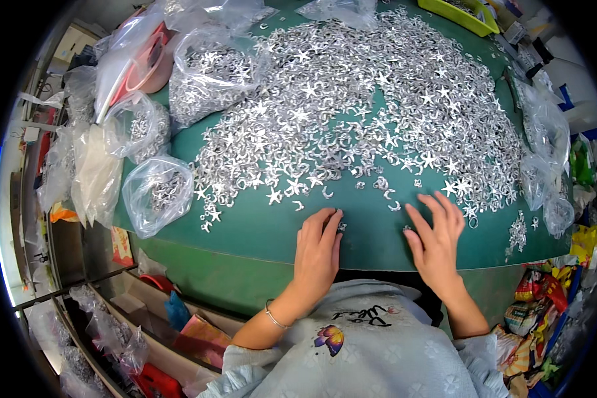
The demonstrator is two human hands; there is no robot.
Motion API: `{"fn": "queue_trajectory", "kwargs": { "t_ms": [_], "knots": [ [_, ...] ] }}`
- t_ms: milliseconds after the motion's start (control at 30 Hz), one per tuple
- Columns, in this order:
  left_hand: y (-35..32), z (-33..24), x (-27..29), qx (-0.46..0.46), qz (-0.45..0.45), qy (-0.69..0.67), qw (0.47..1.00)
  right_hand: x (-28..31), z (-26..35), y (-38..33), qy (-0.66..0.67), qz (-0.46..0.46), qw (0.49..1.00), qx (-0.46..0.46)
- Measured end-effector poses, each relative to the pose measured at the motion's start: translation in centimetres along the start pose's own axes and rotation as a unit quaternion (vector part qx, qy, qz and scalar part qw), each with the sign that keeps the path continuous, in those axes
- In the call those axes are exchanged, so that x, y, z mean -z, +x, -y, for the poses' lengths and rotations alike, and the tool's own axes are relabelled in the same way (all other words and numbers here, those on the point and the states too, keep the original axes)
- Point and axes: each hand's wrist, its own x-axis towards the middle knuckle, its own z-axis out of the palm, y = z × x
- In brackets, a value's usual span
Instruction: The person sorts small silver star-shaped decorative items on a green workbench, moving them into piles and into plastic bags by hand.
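Observation:
A wide heap of small silver metal pieces (325,79), starfish shapes and crescents among them, covers much of the green table (265,232). My left hand (315,249) rests at the near edge of the heap, fingers bent and close together, with a small silver piece (341,227) at the thumb and index tips. To its right, my right hand (438,242) lies low over the table, thumb and fingers apart. Another small piece sits by its thumb tip, touching or just beside it. A few loose crescents (328,192) lie between the hands and the heap.
Clear plastic bags of silver pieces (212,79) stand on the left, by a pink basin (151,66). A yellow-green tray (461,14) is at the far right. More plastic bags (544,146) line the right edge. Below left, a drawer (146,305) holds assorted items.

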Motion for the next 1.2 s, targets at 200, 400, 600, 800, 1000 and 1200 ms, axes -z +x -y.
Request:
{"fn": "queue_trajectory", "kwargs": {
  "t_ms": [200, 400, 600, 800, 1000, 1200],
  "knots": [
    [-0.5, -0.6, -2.1, -0.022, 0.06, -0.084, 0.994, -0.4, 0.8, -2.6, 0.0, 0.063, 0.998, -0.005],
    [-0.6, -3.2, -4.3, -0.063, 0.09, -0.148, 0.983, -0.4, -1.7, 0.2, -0.054, -0.028, 0.997, -0.056],
    [3.8, -0.9, -3.0, -0.045, 0.042, 0.034, 0.998, 0.2, -1.3, 0.0, -0.02, 0.036, 0.998, -0.051],
    [2.6, -1.0, -3.7, -0.029, 0.087, 0.08, 0.993, 1.5, -1.2, 0.8, 0.075, 0.06, 0.995, 0.015],
    [1.2, -3.2, -2.6, -0.073, 0.165, 0.013, 0.984, -1.6, -2.5, 6.7, -0.002, -0.019, 0.996, 0.087],
    [6.2, 0.9, -2.4, -0.025, 0.064, 0.18, 0.981, -0.1, -2.8, 2.9, 0.008, 0.066, 0.997, 0.033]
  ]
}}
